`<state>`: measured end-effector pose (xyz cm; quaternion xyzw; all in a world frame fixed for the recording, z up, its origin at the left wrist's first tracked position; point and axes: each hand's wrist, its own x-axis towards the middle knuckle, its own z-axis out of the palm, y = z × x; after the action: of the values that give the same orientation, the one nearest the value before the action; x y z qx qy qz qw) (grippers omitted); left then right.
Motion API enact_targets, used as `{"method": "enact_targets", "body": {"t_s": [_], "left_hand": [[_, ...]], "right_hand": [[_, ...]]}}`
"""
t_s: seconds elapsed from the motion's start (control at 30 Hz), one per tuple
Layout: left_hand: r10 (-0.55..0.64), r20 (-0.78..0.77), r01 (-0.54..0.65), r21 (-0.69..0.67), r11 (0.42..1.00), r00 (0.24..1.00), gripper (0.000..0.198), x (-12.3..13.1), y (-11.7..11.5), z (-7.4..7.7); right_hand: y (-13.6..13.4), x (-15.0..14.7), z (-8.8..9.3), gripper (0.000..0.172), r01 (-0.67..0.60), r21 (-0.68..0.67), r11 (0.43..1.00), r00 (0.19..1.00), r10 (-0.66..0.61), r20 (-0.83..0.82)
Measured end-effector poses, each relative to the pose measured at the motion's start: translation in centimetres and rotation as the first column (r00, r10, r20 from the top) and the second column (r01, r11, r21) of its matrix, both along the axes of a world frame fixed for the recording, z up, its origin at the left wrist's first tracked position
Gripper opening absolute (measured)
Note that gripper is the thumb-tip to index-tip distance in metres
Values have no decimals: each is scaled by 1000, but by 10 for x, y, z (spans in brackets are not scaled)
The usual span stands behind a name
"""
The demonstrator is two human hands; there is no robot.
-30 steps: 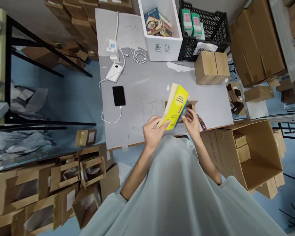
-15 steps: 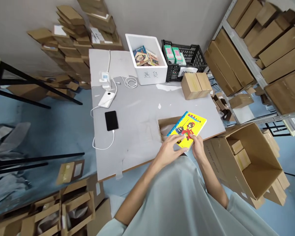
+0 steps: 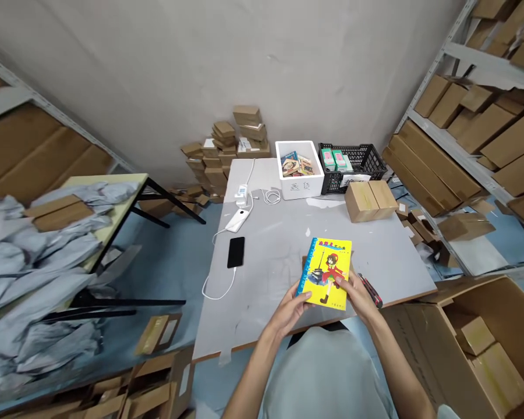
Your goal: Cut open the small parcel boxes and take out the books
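Cutter [image 3: 371, 290] near yellow book [image 3: 325, 272], cartons [image 3: 363, 203] beyond

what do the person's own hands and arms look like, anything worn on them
The left hand and right hand are bare, with no gloves, and no watch or band shows at either wrist. The forearms are uncovered as far as they show. The top is plain, pale grey-blue and loose, with no visible markings.
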<state>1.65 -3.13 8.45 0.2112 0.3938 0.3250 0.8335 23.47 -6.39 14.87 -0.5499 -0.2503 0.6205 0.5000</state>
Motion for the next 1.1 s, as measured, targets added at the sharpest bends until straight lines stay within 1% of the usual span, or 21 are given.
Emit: {"method": "enact_targets", "body": {"t_s": [0.07, 0.17, 0.23, 0.3, 0.4, 0.5, 0.57, 0.6, 0.67, 0.73, 0.77, 0.83, 0.87, 0.9, 0.93, 0.97, 1.0, 1.03, 1.07, 1.1], "left_hand": [[43, -40, -42, 25, 999, 998, 83, -1, 4, 1], [93, -131, -83, 83, 993, 987, 81, -1, 14, 6], [99, -213, -69, 144, 987, 972, 76, 0, 22, 9], [73, -288, -14, 204, 979, 955, 74, 2, 32, 10], [16, -338, 77, 258, 963, 941, 76, 5, 52, 12], [19, -300, 76, 300, 951, 954, 80, 8, 84, 21], [56, -256, 32, 325, 945, 965, 80, 12, 115, 30], [75, -238, 12, 343, 939, 968, 79, 14, 134, 36], [142, -209, -50, 394, 918, 967, 74, 22, 179, 49], [230, -195, -125, 440, 889, 954, 68, 32, 232, 67], [284, -203, -169, 449, 878, 937, 64, 38, 260, 79], [442, -229, -304, 461, 834, 867, 61, 49, 310, 104], [517, -260, -361, 470, 805, 816, 64, 54, 331, 116], [545, -280, -376, 480, 792, 790, 67, 57, 347, 125], [566, -293, -387, 491, 781, 770, 68, 58, 358, 131], [577, -307, -389, 498, 775, 757, 68, 58, 363, 131], [580, -317, -386, 502, 774, 751, 66, 54, 361, 127], [580, -327, -384, 501, 776, 746, 63, 49, 353, 116], [575, -342, -375, 498, 782, 743, 58, 41, 340, 101], [569, -362, -370, 488, 790, 738, 53, 31, 321, 81]], "right_hand": [[5, 5, -7, 65, -57, 9, 998, 998, 57, 5], [12, 16, -23, 69, -132, -25, 991, 991, 133, 25], [16, 23, -34, 67, -164, -33, 986, 986, 165, 35], [23, 30, -42, 64, -181, -25, 983, 983, 182, 26], [42, 41, -46, 66, -198, 0, 980, 980, 198, 5], [76, 53, -42, 71, -194, 51, 980, 981, 194, -3], [111, 61, -36, 75, -168, 97, 981, 985, 170, -7], [133, 65, -33, 75, -149, 126, 981, 988, 151, -9], [187, 70, -23, 73, -131, 190, 973, 990, 138, -22], [251, 70, -6, 61, -102, 238, 966, 993, 115, -41], [283, 68, 5, 53, -85, 233, 969, 994, 99, -49], [343, 61, 31, 33, -4, 180, 984, 998, 15, -59], [368, 58, 42, 24, 18, 184, 983, 998, -6, -65], [386, 54, 50, 17, 33, 189, 981, 998, -21, -67], [399, 52, 53, 13, 48, 184, 982, 997, -37, -61], [404, 52, 51, 11, 56, 176, 983, 998, -48, -50], [403, 54, 43, 11, 57, 160, 985, 998, -53, -35], [394, 58, 30, 11, 52, 140, 989, 999, -50, -17], [380, 65, 13, 12, 42, 116, 992, 999, -43, 3], [360, 75, -7, 15, 25, 90, 996, 999, -27, 23]]}}
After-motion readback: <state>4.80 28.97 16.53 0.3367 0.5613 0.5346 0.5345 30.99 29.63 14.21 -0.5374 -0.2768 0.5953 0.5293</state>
